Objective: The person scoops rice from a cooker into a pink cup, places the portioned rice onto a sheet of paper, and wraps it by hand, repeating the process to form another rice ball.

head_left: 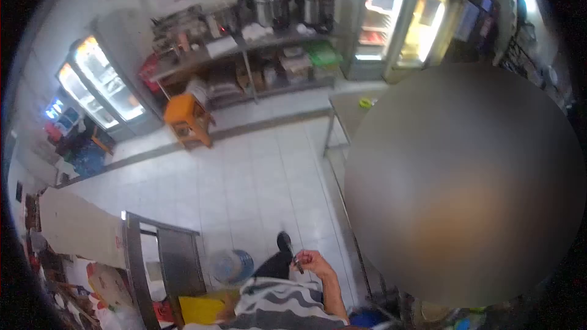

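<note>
My right hand (312,263) is in front of my body at the bottom middle, fingers closed on a small dark object (299,266) whose kind I cannot make out. Below it are my black-clad leg and dark shoe (284,242) on the tiled floor. A grey-and-white striped garment (278,302) covers my front. Beside it, at the lower left, is a flat yellow thing (200,310). A blurred tan patch at its right edge may be part of my left arm, but no fingers show there.
A clear bluish water jug (232,266) stands on the floor left of my leg, near a grey metal frame (177,256). Ahead are an orange stool (185,117), a steel counter (229,49) with large pots, and lit fridges (382,12). A table (348,113) edges the right; a blurred disc hides much there.
</note>
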Tool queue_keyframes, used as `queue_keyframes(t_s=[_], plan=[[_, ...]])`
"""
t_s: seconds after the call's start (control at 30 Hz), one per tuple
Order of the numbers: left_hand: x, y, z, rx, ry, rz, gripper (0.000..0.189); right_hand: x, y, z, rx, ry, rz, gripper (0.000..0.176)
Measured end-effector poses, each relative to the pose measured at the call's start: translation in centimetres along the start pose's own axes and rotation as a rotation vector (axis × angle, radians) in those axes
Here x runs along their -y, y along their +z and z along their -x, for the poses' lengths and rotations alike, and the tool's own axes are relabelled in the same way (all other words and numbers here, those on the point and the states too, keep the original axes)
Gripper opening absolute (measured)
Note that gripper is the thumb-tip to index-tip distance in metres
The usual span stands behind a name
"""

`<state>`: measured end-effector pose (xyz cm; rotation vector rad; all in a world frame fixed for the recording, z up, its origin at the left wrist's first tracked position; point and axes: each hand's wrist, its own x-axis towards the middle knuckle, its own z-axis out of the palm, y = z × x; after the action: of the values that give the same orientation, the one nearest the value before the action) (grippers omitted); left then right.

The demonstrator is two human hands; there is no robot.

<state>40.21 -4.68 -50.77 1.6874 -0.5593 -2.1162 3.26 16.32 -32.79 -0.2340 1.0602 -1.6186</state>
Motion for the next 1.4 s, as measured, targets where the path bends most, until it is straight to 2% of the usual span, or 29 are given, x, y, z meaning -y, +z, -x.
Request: queue_keyframes(t_s=[0.03, 0.1, 0.17, 0.23, 0.3, 0.33, 0.4, 0.43, 0.5, 0.57, 0.67, 0.77, 0.83, 0.9, 1.0, 1.03, 1.13, 1.2, 1.33, 1.4], plan=[[0.9, -0.6, 0.2, -0.096, -0.059, -0.03, 0.077, -0.7, -0.9, -3.5, 0.087, 0.023, -0.01, 0.018], [-0.1, 0.9, -0.5, -0.194, -0.124, -0.045, 0.072, 2.2, -1.0, -8.5, 0.128, 0.16, 0.333, 0.018], [-3.3, 3.3, -1.7, -0.246, -0.171, -0.041, 0.067, 5.8, -1.6, -13.9, 0.074, 0.22, 0.334, 0.02], [-5.7, 5.3, -3.5, -0.276, -0.186, -0.037, 0.062, 5.2, -5.1, -19.1, -0.06, 0.329, 0.48, 0.022], [-9.0, 8.4, -6.4, -0.277, -0.191, -0.033, 0.057, 10.8, -4.7, -23.0, -0.296, 0.342, 0.683, 0.018], [-11.0, 9.9, -8.3, -0.272, -0.183, -0.039, 0.055, 11.7, -5.5, -25.7, -0.287, 0.344, 0.684, 0.018], [-14.8, 13.5, -12.7, -0.244, -0.154, -0.056, 0.05, 13.5, -8.0, -30.7, -0.523, 0.334, 0.64, 0.017], [-17.4, 15.8, -16.0, -0.198, -0.097, -0.068, 0.048, 15.1, -9.1, -33.2, -0.523, 0.323, 0.646, 0.017], [-22.3, 21.0, -22.4, -0.12, 0.002, -0.093, 0.043, 18.2, -10.6, -37.9, -0.529, 0.166, 0.414, 0.013], [-28.1, 27.4, -28.8, -0.051, 0.134, -0.13, 0.038, 21.5, -10.6, -43.2, -0.58, 0.195, 0.525, 0.008], [-38.3, 40.5, -33.8, -0.027, 0.313, -0.176, 0.032, 25.5, -12.9, -51.1, -0.592, 0.108, 0.316, 0.009], [-44.0, 48.4, -37.2, -0.009, 0.369, -0.193, 0.033, 30.9, -13.1, -59.0, -0.584, 0.17, 0.279, 0.009], [-45.4, 49.8, -41.4, -0.041, 0.207, -0.109, 0.034, 34.2, -13.2, -65.8, -0.584, 0.155, 0.26, 0.01], [-47.1, 51.6, -41.6, -0.017, 0.123, -0.144, 0.036, 37.1, -13.3, -71.8, -0.551, 0.088, 0.209, 0.014], [-47.6, 52.3, -42.8, -0.103, 0.08, -0.114, 0.041, 44.5, -11.7, -82.1, -0.489, 0.11, 0.324, 0.019], [-47.6, 52.2, -43.6, -0.145, 0.03, -0.047, 0.041, 46.5, -11.8, -85.6, -0.437, 0.046, 0.344, 0.017], [-48.6, 52.0, -45.2, -0.232, -0.105, 0.014, 0.035, 51.7, -11.6, -96.2, -0.472, -0.086, 0.379, 0.011], [-50.4, 53.4, -46.9, -0.266, -0.184, 0.028, 0.031, 51.0, -17.1, -106.0, -0.555, -0.156, 0.665, 0.009], [-57.3, 57.0, -53.2, -0.25, -0.198, 0.018, 0.023, 57.6, -15.1, -114.4, -0.611, -0.283, 0.463, 0.01], [-61.9, 59.6, -57.7, -0.226, -0.141, 0.015, 0.02, 61.2, -15.2, -118.7, -0.971, -0.52, 1.092, 0.018]])
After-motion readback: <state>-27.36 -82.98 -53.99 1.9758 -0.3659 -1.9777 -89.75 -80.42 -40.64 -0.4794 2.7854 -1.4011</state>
